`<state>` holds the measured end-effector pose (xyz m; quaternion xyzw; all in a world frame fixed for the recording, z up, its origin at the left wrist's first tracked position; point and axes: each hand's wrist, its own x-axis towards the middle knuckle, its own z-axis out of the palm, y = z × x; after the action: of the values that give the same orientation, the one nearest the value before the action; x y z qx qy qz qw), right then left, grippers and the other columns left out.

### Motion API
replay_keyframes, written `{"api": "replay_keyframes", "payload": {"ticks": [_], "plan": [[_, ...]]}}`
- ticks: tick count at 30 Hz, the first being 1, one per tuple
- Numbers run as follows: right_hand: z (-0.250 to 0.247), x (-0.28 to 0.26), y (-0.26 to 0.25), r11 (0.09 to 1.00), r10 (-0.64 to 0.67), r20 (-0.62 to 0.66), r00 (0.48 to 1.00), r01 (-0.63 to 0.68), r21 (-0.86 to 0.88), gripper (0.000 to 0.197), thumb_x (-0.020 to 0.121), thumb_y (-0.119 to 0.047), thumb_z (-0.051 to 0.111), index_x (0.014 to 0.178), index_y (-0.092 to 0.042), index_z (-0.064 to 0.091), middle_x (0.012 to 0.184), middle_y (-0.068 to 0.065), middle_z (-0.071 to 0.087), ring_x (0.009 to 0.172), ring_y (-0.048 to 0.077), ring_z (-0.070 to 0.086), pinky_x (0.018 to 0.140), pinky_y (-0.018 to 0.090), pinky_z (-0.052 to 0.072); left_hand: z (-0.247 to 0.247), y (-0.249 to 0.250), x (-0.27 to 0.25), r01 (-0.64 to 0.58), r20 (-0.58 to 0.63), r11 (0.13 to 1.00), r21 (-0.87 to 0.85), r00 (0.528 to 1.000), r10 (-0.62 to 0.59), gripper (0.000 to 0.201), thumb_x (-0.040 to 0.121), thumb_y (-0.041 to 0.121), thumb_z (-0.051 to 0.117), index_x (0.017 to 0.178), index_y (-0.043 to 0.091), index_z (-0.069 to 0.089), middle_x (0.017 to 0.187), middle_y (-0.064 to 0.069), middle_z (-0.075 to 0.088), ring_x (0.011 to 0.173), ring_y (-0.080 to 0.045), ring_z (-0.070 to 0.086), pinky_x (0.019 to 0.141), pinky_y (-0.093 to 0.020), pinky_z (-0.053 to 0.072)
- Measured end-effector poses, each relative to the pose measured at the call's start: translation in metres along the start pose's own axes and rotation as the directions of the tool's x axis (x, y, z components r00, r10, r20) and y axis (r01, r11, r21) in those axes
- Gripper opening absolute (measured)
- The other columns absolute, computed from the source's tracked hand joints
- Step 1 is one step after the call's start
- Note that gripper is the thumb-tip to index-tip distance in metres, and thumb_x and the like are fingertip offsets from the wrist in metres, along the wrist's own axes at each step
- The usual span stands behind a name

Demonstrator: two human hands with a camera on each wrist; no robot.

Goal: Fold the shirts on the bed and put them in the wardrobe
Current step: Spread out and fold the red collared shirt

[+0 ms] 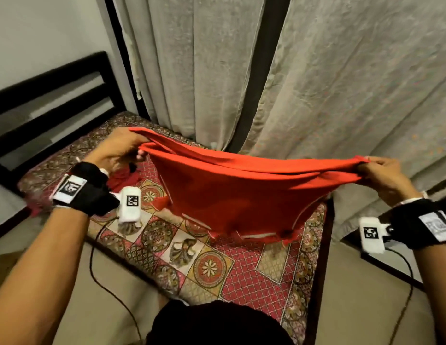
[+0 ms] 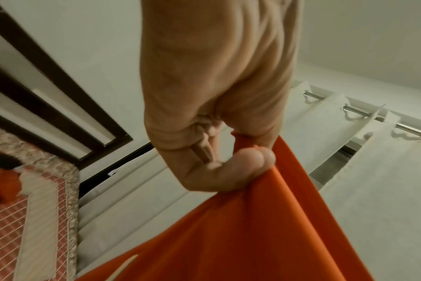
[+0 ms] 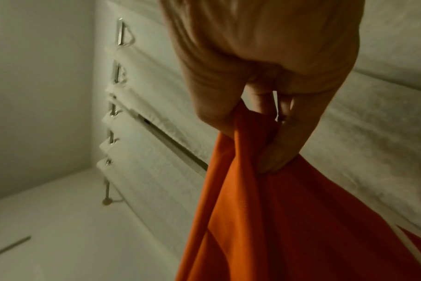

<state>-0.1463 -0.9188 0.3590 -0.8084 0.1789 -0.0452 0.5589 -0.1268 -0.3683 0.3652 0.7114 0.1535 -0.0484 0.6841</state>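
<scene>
Orange shirt (image 1: pixel 242 192) stretched above bed (image 1: pixel 242 277), left hand (image 1: pixel 122 148) and right hand (image 1: pixel 384 173) pinching opposite edges, hem seemingly grazing bedspread

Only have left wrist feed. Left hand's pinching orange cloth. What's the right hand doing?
Observer: The right hand grips the opposite end of the same orange shirt; the left hand holds the other end.
Operator: Shirt on the bed or lifted?
Observer: Top edge stretched in the air between both hands; the lower end hangs down to the patterned bedspread.
Operator: Anything else on the bed?
Observer: A dark red crumpled garment lies near the left hand.
</scene>
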Motion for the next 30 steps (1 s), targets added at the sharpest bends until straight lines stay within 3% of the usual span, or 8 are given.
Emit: {"api": "replay_keyframes", "payload": {"ticks": [5, 8, 10, 14, 17, 20, 25, 30], "plan": [[0.002, 0.021, 0.016, 0.975, 0.084, -0.015, 0.996, -0.079, 0.209, 0.030, 0.087, 0.009, 0.046, 0.082, -0.012, 0.067, 0.061, -0.009, 0.069, 0.064, 0.003, 0.063, 0.063, 0.018, 0.058, -0.016, 0.023, -0.022, -0.071, 0.177, 0.982, 0.176, 0.983, 0.039, 0.017, 0.092, -0.013, 0.056, 0.088, -0.001, 0.067, 0.054, -0.001, 0.061, 0.042, -0.007, 0.049, 0.041, -0.016, 0.043], [0.003, 0.036, 0.019, 0.932, 0.167, -0.137, 0.976, -0.111, 0.345, 0.022, 0.083, 0.003, 0.050, 0.078, -0.014, 0.064, 0.062, -0.003, 0.064, 0.062, 0.007, 0.062, 0.064, 0.025, 0.059, -0.020, 0.024, -0.026, -0.073, 0.126, 0.979, 0.192, 0.991, 0.049, 0.025, 0.089, -0.014, 0.060, 0.082, 0.004, 0.076, 0.062, -0.005, 0.069, 0.046, -0.009, 0.056, 0.046, -0.016, 0.049], [0.004, 0.044, 0.018, 0.912, 0.205, -0.221, 0.954, -0.104, 0.398, 0.017, 0.080, -0.003, 0.051, 0.076, -0.014, 0.063, 0.069, 0.003, 0.059, 0.060, 0.009, 0.061, 0.068, 0.029, 0.059, -0.018, 0.019, -0.026, -0.084, 0.069, 0.976, 0.203, 0.995, 0.072, 0.022, 0.090, -0.015, 0.059, 0.092, 0.001, 0.073, 0.063, -0.005, 0.069, 0.046, -0.009, 0.058, 0.048, -0.016, 0.051], [0.012, 0.055, 0.011, 0.934, 0.202, -0.276, 0.940, -0.100, 0.342, 0.024, 0.071, -0.016, 0.048, 0.083, -0.012, 0.068, 0.079, 0.008, 0.063, 0.065, 0.018, 0.065, 0.060, 0.028, 0.061, -0.013, -0.004, -0.023, -0.050, -0.016, 0.982, 0.184, 0.998, 0.053, 0.016, 0.090, -0.013, 0.060, 0.095, 0.000, 0.068, 0.079, -0.012, 0.069, 0.053, -0.010, 0.065, 0.053, -0.016, 0.055], [0.020, 0.066, 0.003, 0.945, 0.213, -0.279, 0.936, -0.125, 0.302, 0.018, 0.083, -0.013, 0.052, 0.085, -0.013, 0.070, 0.081, 0.009, 0.065, 0.066, 0.018, 0.067, 0.053, 0.027, 0.058, -0.010, -0.028, -0.021, -0.016, -0.074, 0.995, 0.101, 0.997, 0.023, 0.020, 0.091, -0.014, 0.058, 0.089, 0.003, 0.068, 0.085, -0.012, 0.070, 0.062, -0.015, 0.066, 0.052, -0.016, 0.055], [0.037, 0.085, -0.010, 0.974, 0.190, -0.218, 0.957, -0.155, 0.166, 0.022, 0.086, -0.002, 0.052, 0.085, -0.015, 0.070, 0.074, 0.005, 0.066, 0.061, 0.012, 0.065, 0.052, 0.023, 0.057, -0.017, -0.052, -0.003, -0.016, -0.127, 0.999, 0.029, 0.992, 0.020, 0.027, 0.088, -0.016, 0.058, 0.080, 0.007, 0.071, 0.081, -0.015, 0.069, 0.063, -0.020, 0.062, 0.050, -0.017, 0.053], [0.093, 0.126, -0.034, 0.976, 0.207, -0.081, 0.975, -0.212, -0.047, 0.025, 0.094, 0.003, 0.054, 0.084, -0.018, 0.061, 0.049, -0.015, 0.062, 0.067, 0.008, 0.058, 0.049, 0.015, 0.051, -0.055, -0.086, 0.045, 0.028, -0.231, 0.997, -0.071, 0.972, -0.044, 0.026, 0.086, -0.018, 0.057, 0.080, 0.005, 0.068, 0.075, -0.015, 0.062, 0.047, -0.008, 0.057, 0.046, -0.014, 0.049], [0.214, 0.175, -0.069, 0.962, 0.274, 0.056, 0.960, -0.274, -0.007, 0.021, 0.100, 0.002, 0.048, 0.092, -0.014, 0.058, 0.055, -0.012, 0.069, 0.087, 0.014, 0.061, 0.056, 0.015, 0.054, -0.135, -0.098, 0.107, 0.093, -0.288, 0.981, -0.169, 0.947, -0.139, 0.026, 0.090, -0.013, 0.057, 0.083, 0.009, 0.069, 0.077, -0.013, 0.066, 0.051, -0.008, 0.062, 0.051, -0.013, 0.053]]}}
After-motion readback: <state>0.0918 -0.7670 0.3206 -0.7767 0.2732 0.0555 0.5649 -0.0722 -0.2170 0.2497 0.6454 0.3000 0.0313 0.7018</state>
